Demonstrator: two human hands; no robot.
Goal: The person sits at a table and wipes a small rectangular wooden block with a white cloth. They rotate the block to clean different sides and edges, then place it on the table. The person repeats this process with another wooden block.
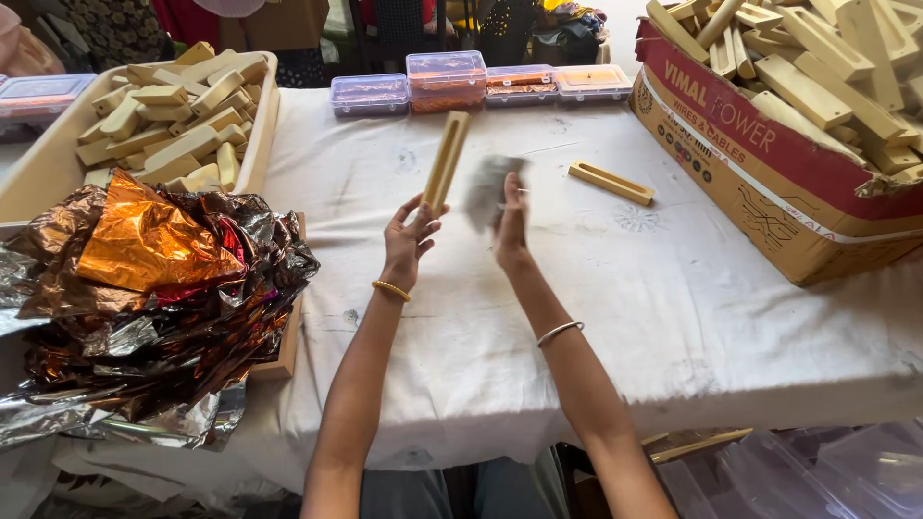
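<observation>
Two hands are raised above a table (615,317) covered in white cloth. The left hand (406,240) grips a long pale wooden block (446,160) by its lower end, fingers wrapped narrowly around it. The block stands nearly upright, tilted slightly right, with its grooved face turned toward the right hand; held this way, that face is in easy reach of the other hand. The right hand (510,226) is closed on a small grey pad (488,189), which could be cloth or abrasive paper; motion blur hides which. The pad sits just beside the block's middle; contact cannot be confirmed.

Pose: both forearms extend forward from the bottom edge, elbows low, wrists bent upward. The left wrist carries a yellow bangle (391,289), the right a silver bangle (560,332). The hands are close together, clear of the cloth.

Surroundings: one similar block (611,183) lies flat on the cloth, right of the hands and apart from them. A cardboard box (760,183) at the right is heaped with like blocks, and a cream tray (38,178) at the left holds more; one store on each side keeps stock within arm's reach. A pile of crumpled foil (144,298), copper, orange and silver, lies at the near left. Clear lidded plastic boxes (447,82) line the far edge. More clear containers (827,471) sit below the table at the lower right.
</observation>
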